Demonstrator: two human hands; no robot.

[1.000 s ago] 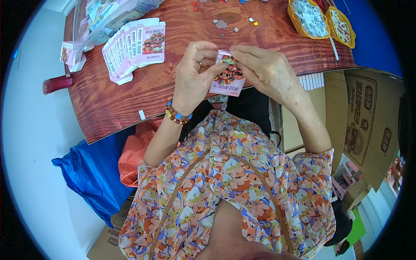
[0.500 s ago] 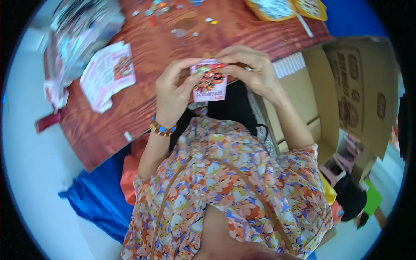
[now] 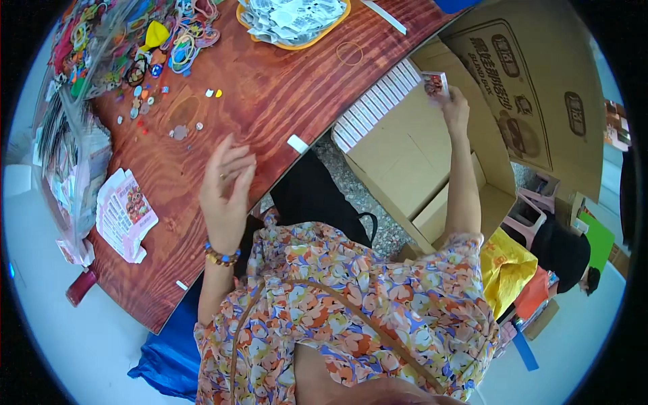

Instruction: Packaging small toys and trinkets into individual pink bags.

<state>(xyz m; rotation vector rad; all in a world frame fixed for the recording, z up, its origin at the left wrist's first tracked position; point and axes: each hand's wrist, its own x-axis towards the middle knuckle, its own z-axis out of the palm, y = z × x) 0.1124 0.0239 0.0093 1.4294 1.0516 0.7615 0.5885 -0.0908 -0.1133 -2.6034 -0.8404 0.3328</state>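
A small pink printed box (image 3: 434,85) is in my right hand (image 3: 456,111), held over the far side of a large open cardboard carton (image 3: 398,152). Inside the carton, along the wall nearest the table, stands a row of similar thin boxes (image 3: 378,104) with pale edges up. My left hand (image 3: 227,189) hovers above the wooden table (image 3: 270,74), fingers apart and nothing in it. Left of it lies a stack of flat, unfolded pink-and-white box blanks (image 3: 128,216).
Colourful hair ties (image 3: 192,40) and small trinkets (image 3: 179,131) are spread at the far left. An orange-rimmed tray (image 3: 297,46) holds many silvery packets. A clear bag of flat printed pieces (image 3: 74,162) sits by the left edge. A yellow bag (image 3: 509,266) lies right of me.
The small pink box has gone from between both hands to over the carton in my right hand. My left hand has let go of it and moved left. The view has turned rightward.
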